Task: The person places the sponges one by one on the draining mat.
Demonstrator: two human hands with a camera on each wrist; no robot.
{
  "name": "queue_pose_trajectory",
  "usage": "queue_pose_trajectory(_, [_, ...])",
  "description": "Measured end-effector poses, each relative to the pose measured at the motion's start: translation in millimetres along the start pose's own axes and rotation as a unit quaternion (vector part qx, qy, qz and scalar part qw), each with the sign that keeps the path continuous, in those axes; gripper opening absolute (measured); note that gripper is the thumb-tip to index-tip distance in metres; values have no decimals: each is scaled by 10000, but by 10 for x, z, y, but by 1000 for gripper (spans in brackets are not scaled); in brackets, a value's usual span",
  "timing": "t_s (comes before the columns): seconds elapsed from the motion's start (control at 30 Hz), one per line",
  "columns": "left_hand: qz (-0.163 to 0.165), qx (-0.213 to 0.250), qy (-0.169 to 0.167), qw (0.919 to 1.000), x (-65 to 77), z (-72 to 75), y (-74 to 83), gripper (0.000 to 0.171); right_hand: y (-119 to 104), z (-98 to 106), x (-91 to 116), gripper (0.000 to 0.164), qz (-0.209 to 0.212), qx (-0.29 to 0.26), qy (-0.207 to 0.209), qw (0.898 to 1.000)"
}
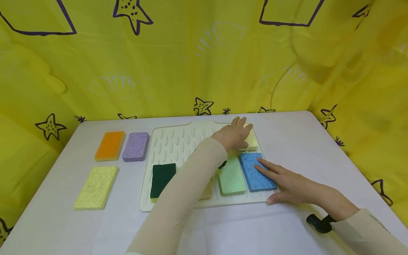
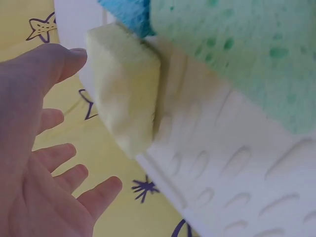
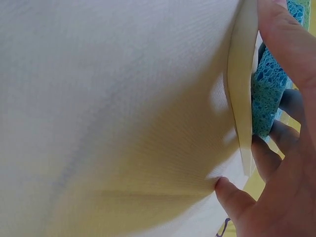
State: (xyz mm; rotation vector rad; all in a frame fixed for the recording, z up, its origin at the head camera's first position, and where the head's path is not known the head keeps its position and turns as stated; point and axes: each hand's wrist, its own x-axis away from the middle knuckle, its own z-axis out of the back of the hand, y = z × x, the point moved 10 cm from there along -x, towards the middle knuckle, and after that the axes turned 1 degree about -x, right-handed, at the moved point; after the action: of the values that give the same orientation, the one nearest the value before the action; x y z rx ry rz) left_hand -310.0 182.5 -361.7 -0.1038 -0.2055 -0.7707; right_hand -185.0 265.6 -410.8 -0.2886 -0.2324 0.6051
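My left hand (image 1: 232,134) reaches across to the far right corner of a white ridged tray (image 1: 178,136), fingers spread beside a pale yellow sponge (image 1: 252,143). In the left wrist view its thumb tip is close to that sponge (image 2: 126,89); whether they touch I cannot tell. My right hand (image 1: 293,186) is at the tray's near right corner. Its outstretched fingers lie on or against a blue sponge (image 1: 255,173), and its thumb is by the tray's edge. Left of the blue sponge lies a light green sponge (image 1: 232,180), partly hidden by the left forearm.
On the tray's left are a dark green-topped sponge (image 1: 162,179) and a beige sponge (image 1: 208,193), mostly behind the left sleeve. Orange (image 1: 109,146), purple (image 1: 136,147) and yellow (image 1: 96,187) sponges lie on the white table left of the tray. A yellow patterned curtain (image 1: 172,71) hangs behind.
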Motion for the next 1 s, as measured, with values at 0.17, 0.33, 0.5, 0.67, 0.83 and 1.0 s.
queue_pose_trajectory(0.17, [-39, -135, -6, 9999, 70, 129, -74, 70, -11, -5, 11, 101, 22, -22, 13, 10000])
queue_pose_trajectory(0.33, [2, 67, 11, 10000, 172, 187, -192, 68, -14, -12, 10, 101, 22, -11, 8, 10000])
queue_pose_trajectory(0.5, [29, 312, 82, 9995, 264, 224, -331, 64, -21, 7, 1, 101, 34, -27, 14, 10000])
queue_pose_trajectory(0.67, [24, 395, 80, 9992, 366, 229, -476, 62, -22, 12, -4, 101, 17, -88, -18, 10000])
queue_pose_trajectory(0.83, [-5, 546, 84, 9985, 496, 255, -610, 62, -21, 12, -15, 101, 30, -80, -19, 10000])
queue_pose_trajectory(1.0, [2, 827, 154, 9965, 611, 298, -724, 62, -14, 12, -1, 102, 58, -80, 42, 9999])
